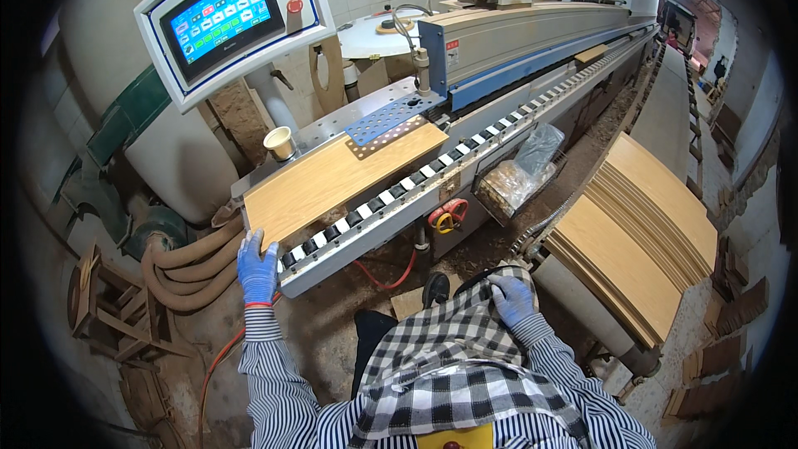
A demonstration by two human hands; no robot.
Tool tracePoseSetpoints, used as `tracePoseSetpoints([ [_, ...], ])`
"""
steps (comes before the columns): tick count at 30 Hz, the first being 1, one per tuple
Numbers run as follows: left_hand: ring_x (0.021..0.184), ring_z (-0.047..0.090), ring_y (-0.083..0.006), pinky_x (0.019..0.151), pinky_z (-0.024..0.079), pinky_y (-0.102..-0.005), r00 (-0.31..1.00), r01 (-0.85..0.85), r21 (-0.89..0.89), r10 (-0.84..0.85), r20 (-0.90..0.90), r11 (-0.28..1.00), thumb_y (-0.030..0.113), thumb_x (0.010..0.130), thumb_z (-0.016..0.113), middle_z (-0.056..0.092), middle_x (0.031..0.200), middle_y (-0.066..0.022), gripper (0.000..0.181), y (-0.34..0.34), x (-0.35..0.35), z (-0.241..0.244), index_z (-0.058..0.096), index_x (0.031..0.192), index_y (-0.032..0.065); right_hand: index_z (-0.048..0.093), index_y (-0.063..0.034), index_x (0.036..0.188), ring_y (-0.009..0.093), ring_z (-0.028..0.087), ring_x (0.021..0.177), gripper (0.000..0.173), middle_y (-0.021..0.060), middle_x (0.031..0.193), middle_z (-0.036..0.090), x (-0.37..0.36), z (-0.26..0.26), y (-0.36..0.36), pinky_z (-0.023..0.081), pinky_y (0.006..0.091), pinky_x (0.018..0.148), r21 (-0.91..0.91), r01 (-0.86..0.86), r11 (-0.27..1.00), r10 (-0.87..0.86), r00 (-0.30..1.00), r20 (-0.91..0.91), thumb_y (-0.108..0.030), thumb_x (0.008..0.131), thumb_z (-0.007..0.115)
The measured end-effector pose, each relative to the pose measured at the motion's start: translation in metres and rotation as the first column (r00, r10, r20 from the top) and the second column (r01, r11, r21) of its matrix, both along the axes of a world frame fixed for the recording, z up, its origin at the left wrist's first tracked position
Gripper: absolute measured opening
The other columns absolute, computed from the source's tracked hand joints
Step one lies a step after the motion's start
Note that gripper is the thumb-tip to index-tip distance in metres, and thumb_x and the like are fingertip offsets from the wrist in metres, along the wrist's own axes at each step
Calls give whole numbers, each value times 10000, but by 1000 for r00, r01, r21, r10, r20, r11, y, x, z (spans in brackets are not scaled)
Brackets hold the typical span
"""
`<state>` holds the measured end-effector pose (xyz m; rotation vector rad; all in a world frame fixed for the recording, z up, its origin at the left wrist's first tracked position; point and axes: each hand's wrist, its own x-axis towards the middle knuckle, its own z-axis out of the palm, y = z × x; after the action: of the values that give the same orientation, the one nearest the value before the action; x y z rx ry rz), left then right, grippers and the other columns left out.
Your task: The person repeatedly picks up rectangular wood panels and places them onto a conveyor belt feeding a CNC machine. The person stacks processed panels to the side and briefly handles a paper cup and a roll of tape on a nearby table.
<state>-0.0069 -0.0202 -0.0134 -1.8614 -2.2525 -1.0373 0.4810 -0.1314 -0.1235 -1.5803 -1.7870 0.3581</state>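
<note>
A wood-grain board (343,178) lies on the infeed table of a long edge-banding machine, its far end partly under a perforated blue guard plate (389,120). At the board's near-left corner is my left hand (257,271) in a blue work glove, fingers and thumb against the corner. Alongside the board runs a roller rail (386,198) of black and white rollers. My right hand (512,299), gloved alike, rests with bent fingers on my checked apron (449,337); whether it grips the cloth is hidden.
A control panel with lit touchscreen (221,20) hangs at upper left. A cup (279,143) stands behind the board. Stacked boards (629,237) lie on a roller conveyor to the right. A wire basket (514,184) and red-handled scissors (447,215) hang from the machine. Hoses (193,268) and a wooden stool (118,312) are left.
</note>
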Motion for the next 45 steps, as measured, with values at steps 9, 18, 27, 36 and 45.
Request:
tracePoseSetpoints([
  [9, 1268, 438, -342, 1105, 257, -440, 995, -19, -70, 12, -101, 997, 329, 835, 656, 519, 1326, -187, 495, 11, 21, 9, 568, 1250, 73, 667, -65, 1040, 309, 623, 935, 209, 157, 995, 659, 4, 4, 1, 483, 378, 877, -58, 76, 995, -84, 984, -160, -117, 867, 561],
  [18, 1261, 449, -332, 1108, 253, -428, 983, -6, -88, -10, -182, 996, 410, 847, 622, 528, 1310, -196, 532, 38, 79, 17, 572, 1242, 57, 619, -68, 1103, 302, 591, 1029, 277, 154, 1065, 637, 84, 38, 24, 451, 394, 926, 58, 335, 941, -339, 937, 87, -108, 830, 587],
  [27, 1291, 419, -302, 1120, 232, -428, 970, 47, -71, -62, -233, 996, 442, 895, 556, 506, 1344, -150, 567, 44, 110, 18, 489, 1326, 80, 521, -145, 1250, 305, 464, 1188, 529, 79, 1307, 498, 155, 26, 61, 375, 415, 997, -24, 249, 968, -156, 678, 718, -72, 734, 615],
  [36, 1283, 425, -293, 1115, 245, -426, 969, 42, -65, -57, -242, 997, 410, 896, 553, 513, 1340, -136, 505, 43, 108, 17, 529, 1290, 95, 580, -119, 1088, 314, 516, 1076, 385, 99, 1177, 566, 140, 23, 43, 399, 414, 931, 31, 257, 966, -213, 723, 657, -72, 709, 622],
  [45, 1252, 450, -303, 1102, 261, -436, 962, 60, 13, -54, -267, 998, 397, 895, 557, 535, 1310, -138, 462, 41, 106, 12, 573, 1237, 87, 610, -82, 963, 256, 624, 813, 173, 98, 847, 650, 106, -6, -67, 497, 392, 749, 103, 488, 867, -476, 872, -116, -225, 866, 622],
])
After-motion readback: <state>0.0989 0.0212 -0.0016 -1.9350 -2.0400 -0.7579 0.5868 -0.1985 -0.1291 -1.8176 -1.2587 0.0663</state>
